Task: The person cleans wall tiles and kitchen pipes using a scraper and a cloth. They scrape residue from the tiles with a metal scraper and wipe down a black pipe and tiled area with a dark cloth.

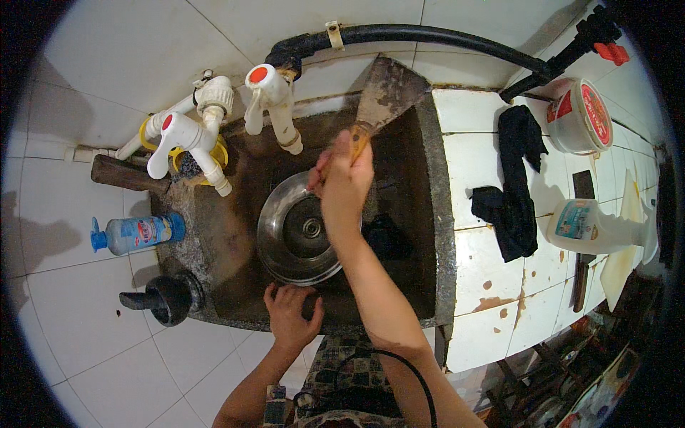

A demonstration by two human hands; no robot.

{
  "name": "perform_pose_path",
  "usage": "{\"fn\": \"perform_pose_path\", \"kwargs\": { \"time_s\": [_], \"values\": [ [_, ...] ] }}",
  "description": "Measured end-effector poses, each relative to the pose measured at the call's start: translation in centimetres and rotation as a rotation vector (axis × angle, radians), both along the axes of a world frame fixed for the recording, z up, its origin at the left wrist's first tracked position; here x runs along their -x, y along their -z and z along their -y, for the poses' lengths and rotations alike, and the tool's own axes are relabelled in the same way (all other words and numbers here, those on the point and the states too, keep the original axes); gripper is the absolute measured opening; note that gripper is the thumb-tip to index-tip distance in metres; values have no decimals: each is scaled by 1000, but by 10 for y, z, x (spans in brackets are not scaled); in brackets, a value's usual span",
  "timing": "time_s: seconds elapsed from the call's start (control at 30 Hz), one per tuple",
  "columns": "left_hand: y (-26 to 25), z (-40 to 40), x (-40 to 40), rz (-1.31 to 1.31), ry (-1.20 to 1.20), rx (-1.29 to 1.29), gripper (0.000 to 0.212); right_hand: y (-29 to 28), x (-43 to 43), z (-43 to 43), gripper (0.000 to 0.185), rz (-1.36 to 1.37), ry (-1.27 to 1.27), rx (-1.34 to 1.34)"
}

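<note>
In the head view my right hand [345,171] is closed around the wooden handle of a broad-bladed metal spatula [393,91]. Its blade points up and away, over the far right corner of a dark stone sink [443,214]. Under this hand a shiny round vessel or lid [273,230] lies in the sink, with rings at its centre; my right hand and forearm cover part of its right side. My left hand [293,315] is at the sink's near edge, thumb apart from the fingers. Its fingertips meet the vessel's near rim in the picture; contact is unclear.
White taps with red caps [182,134] [270,101] overhang the sink. A blue-capped pump bottle [142,234] and a black ladle-like vessel [168,300] are at left. On the tiled counter are black cloth [516,182], a tub [578,117], a spray bottle [580,227] and a knife [580,283].
</note>
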State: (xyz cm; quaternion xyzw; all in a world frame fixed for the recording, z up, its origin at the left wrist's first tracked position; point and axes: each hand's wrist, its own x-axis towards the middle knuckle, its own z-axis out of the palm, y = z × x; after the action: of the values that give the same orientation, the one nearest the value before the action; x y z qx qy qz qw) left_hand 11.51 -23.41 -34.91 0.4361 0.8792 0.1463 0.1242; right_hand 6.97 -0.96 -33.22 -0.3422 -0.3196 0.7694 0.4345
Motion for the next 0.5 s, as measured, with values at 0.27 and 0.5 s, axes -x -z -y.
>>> {"fn": "perform_pose_path", "kwargs": {
  "time_s": [0.27, 0.5],
  "values": [
    [-2, -1, 1, 23, 22, 16, 22, 21, 42, 33, 23, 47, -176, -100],
    [-3, -1, 1, 9, 29, 33, 22, 15, -17, 5, 30, 538, -287, -470]
  ]
}}
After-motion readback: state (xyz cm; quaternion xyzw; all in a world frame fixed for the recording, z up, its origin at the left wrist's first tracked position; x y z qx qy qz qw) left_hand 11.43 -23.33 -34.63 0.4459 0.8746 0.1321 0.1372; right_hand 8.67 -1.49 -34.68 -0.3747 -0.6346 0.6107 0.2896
